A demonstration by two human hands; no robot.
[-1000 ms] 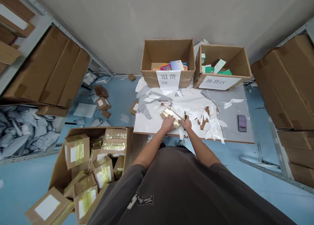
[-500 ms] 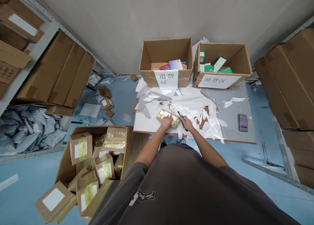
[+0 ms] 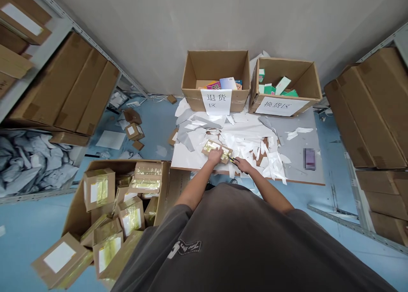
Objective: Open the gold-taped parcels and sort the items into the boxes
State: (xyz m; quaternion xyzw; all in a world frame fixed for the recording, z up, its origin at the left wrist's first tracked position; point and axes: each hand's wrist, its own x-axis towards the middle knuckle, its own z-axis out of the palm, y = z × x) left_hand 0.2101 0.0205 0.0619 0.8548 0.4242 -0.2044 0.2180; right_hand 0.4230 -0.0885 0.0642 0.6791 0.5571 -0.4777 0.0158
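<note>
A small cardboard box point(image 3: 208, 146) wrapped in yellowish tape lies on the paper-strewn table. My left hand point(image 3: 215, 156) is closed on its near side, fingers resting over the top. In my right hand point(image 3: 244, 165) is a black and yellow utility knife point(image 3: 234, 160). The knife tip points left and meets the right end of the box; whether it cuts into the tape is too small to tell. Torn white paper scraps point(image 3: 245, 141) lie around the box and under both hands.
Behind stand two open cartons with paper signs: one with books point(image 3: 215, 100), one with green-and-white boxes point(image 3: 283, 103). A large carton of taped parcels point(image 3: 165, 177) is at left. Shelves with cartons flank both sides. A blurred purple item point(image 3: 309, 159) lies on the table's right.
The knife has swung from pointing up beside the box to pointing left, with its tip at the box's right end. My left hand stays on the box. The view has shifted slightly.
</note>
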